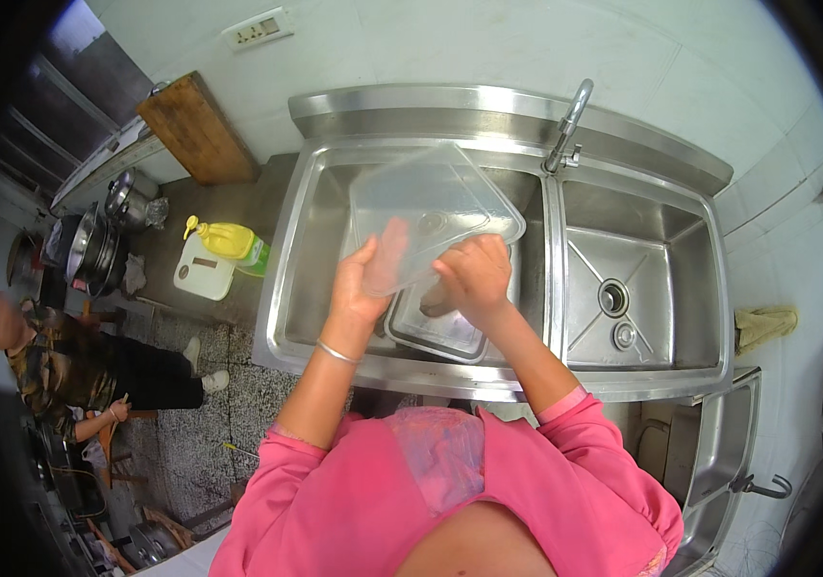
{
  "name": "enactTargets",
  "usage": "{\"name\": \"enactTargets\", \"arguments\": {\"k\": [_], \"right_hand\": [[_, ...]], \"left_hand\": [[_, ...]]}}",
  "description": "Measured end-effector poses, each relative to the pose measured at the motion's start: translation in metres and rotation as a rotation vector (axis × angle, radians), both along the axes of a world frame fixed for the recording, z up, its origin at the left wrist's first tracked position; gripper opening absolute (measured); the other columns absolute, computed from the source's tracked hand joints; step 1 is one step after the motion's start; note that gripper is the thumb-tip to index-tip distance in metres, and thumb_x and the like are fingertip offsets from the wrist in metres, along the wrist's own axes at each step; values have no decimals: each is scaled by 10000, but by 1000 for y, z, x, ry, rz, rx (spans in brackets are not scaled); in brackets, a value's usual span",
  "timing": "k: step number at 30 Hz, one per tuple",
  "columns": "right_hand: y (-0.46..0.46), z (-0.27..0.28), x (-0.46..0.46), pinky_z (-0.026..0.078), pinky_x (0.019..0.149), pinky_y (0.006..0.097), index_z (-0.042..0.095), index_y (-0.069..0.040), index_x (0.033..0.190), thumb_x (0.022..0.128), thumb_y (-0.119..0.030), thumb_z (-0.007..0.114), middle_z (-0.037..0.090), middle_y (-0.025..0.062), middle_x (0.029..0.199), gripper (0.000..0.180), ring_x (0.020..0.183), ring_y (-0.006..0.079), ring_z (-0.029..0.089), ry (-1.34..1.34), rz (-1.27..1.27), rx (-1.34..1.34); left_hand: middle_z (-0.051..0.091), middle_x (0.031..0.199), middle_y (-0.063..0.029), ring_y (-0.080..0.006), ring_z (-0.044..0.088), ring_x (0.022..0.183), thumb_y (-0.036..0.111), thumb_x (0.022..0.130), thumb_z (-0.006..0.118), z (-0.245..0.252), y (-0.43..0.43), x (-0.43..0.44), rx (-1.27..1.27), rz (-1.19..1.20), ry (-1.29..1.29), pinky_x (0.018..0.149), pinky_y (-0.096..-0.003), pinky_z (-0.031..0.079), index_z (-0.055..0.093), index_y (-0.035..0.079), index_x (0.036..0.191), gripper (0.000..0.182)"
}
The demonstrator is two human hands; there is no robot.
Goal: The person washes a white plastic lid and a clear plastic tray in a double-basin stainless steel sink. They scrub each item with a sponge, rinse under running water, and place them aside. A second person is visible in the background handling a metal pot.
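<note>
A clear plastic container [440, 187], tilted, is held over the left basin of a steel double sink [552, 267]. My left hand [357, 288] grips its left side, and the fingers show blurred through the plastic. On its near right edge, my right hand [478, 278] is closed with the fingers curled. A brownish shape lies just below that hand; I cannot tell what it is. Beneath both hands, a second clear rectangular piece with a rim [447, 350] lies in the basin, partly hidden by the container and my right hand.
A chrome faucet [567, 130] rises behind the divider. Left of the sink, a yellow pump bottle [227, 241] lies on a white flat board [202, 270]. A wooden cutting board [199, 130] leans on the wall. Another person [72, 368] is at far left.
</note>
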State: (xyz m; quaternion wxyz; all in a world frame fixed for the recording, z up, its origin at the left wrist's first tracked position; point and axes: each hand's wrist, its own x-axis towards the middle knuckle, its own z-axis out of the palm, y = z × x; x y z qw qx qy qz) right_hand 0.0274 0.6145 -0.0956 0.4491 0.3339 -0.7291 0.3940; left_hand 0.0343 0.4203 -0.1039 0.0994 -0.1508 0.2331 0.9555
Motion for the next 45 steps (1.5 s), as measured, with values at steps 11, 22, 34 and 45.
{"name": "enactTargets", "arguments": {"k": [11,22,34,45], "right_hand": [[11,11,-37,414,684,263,624,-54,940,1036,-329,567,578,-9,825,297,754,94,505,-954,263,-1102],[-69,-16,29,368,1034,458,634,-87,1076,882,-228,677,572,119,1154,244,1145,340,511,-443,133,-96],[3,-30,-51,331,1113,469,494,-73,1332,913,-118,672,296,218,1518,457,1336,367,403,-516,-280,-552],[-15,-36,-32,510,852,291,584,-37,1240,923,1,651,636,57,1056,326,950,150,615,-953,176,-1378]], "left_hand": [[92,1679,-5,-465,308,1442,395,1079,348,11,23,10,-193,-88,329,1085,-697,365,42,352,1601,606],[189,1659,-52,-401,340,1434,435,1055,408,34,33,15,-190,47,456,1103,-531,429,82,361,1602,641],[311,1578,-197,-448,606,1186,460,1053,397,29,16,13,-400,38,390,859,-489,623,176,227,1591,627],[425,1516,-183,-397,552,1279,375,1076,407,31,3,-4,-199,105,362,1001,-449,532,225,152,1586,586]]}}
